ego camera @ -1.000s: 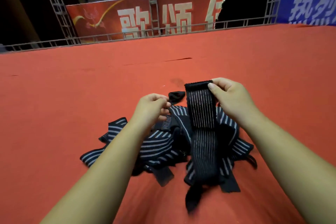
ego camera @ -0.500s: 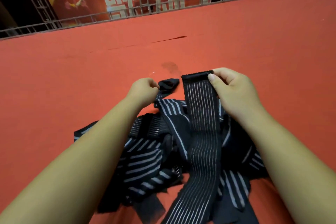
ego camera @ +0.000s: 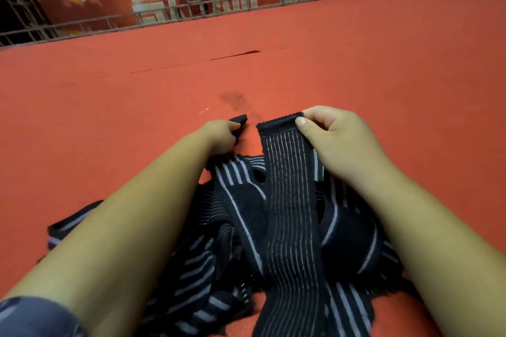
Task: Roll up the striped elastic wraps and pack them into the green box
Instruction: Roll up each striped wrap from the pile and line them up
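A tangled pile of black elastic wraps with grey stripes point(ego camera: 232, 230) lies on the red carpet between my forearms. One long striped wrap point(ego camera: 290, 194) runs from the pile toward the far side. My right hand point(ego camera: 331, 134) pinches its far end between thumb and fingers. My left hand point(ego camera: 221, 134) grips the black end tab point(ego camera: 239, 120) of another wrap. The green box is out of view.
Red carpet point(ego camera: 383, 76) spreads all around, with a dark stain point(ego camera: 232, 97) just beyond my hands. A metal railing point(ego camera: 191, 12) and red and blue banners stand along the far edge.
The view has tilted down and closer to the pile. My left hand has reached forward to the black end tab. My right hand keeps its pinch on the long wrap's end.
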`<state>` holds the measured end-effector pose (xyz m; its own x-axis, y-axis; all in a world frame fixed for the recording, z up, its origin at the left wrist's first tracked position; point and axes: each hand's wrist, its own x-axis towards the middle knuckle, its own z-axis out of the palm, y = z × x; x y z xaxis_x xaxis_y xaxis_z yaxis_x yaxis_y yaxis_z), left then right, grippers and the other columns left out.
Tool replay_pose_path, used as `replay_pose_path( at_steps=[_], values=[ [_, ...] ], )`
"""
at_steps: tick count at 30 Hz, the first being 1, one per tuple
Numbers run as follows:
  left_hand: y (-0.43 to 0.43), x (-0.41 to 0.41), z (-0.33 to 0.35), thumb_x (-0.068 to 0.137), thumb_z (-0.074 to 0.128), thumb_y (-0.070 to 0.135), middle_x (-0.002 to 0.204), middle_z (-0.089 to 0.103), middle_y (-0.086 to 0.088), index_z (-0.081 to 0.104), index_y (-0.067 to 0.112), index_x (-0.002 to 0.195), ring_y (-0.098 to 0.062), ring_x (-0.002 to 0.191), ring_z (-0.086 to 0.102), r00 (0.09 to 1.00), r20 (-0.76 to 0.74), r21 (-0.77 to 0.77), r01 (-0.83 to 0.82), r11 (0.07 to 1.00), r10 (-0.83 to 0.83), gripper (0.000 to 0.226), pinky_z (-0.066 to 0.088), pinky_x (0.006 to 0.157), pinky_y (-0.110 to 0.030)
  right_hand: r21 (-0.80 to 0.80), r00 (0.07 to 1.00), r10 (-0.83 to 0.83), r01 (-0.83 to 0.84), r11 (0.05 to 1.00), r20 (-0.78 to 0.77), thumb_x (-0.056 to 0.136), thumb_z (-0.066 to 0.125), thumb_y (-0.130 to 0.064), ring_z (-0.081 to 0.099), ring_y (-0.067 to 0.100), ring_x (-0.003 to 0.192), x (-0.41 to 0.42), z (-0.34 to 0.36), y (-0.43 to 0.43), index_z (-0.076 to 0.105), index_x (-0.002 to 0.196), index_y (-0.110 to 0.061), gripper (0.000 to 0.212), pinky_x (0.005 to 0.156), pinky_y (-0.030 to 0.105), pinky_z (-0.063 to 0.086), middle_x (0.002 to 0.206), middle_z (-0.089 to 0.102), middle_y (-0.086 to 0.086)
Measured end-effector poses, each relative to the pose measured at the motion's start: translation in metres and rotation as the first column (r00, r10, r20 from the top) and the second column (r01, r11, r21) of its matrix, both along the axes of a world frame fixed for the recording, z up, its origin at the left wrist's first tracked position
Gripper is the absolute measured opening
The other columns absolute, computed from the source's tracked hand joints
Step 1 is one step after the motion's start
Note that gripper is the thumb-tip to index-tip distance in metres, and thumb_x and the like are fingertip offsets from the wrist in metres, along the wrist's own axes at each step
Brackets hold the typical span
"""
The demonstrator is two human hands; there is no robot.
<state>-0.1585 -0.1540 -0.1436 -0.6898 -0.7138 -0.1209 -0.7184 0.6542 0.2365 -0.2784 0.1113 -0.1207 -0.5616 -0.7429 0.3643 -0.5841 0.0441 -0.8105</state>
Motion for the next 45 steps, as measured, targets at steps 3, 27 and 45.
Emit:
replay_pose_path(
  at_steps=[3,27,45],
  values=[
    [0.008,0.004,0.006,0.104,0.058,0.012,0.128,0.072,-0.003,0.066,0.032,0.147,-0.026,0.103,0.069,0.918,-0.383,0.088,-0.073,0.993,0.101,0.048,0.047,0.083,-0.027,0.013,0.999,0.011,-0.012,1.0,0.034,0.108,0.06,-0.031,0.073,0.018,0.096,-0.003,0.0,0.005,0.08,0.102,-0.026,0.021,0.092,0.038,0.056,0.095,0.08,-0.005],
    [0.246,0.202,0.25,0.104,0.055,-0.005,0.123,0.078,-0.016,0.075,0.013,0.125,-0.018,0.084,0.07,0.083,-0.899,0.41,0.502,0.761,0.43,0.034,0.036,0.039,-0.015,-0.346,0.94,0.314,-0.253,0.903,0.132,0.107,0.066,-0.027,0.071,0.019,0.121,0.143,0.185,0.133,0.079,0.126,-0.028,0.023,0.107,0.049,0.054,0.127,0.078,-0.012],
    [0.308,0.255,0.222,0.098,0.075,0.024,0.11,0.076,0.001,0.073,0.025,0.117,-0.015,0.093,0.071,0.568,-0.815,0.153,0.017,0.988,0.116,0.019,0.056,0.075,-0.032,-0.319,0.913,0.36,-0.289,0.903,0.192,0.104,0.072,-0.031,0.073,0.024,0.118,0.194,0.191,0.174,0.082,0.122,-0.027,0.021,0.097,0.041,0.057,0.114,0.082,-0.007]
  ],
)
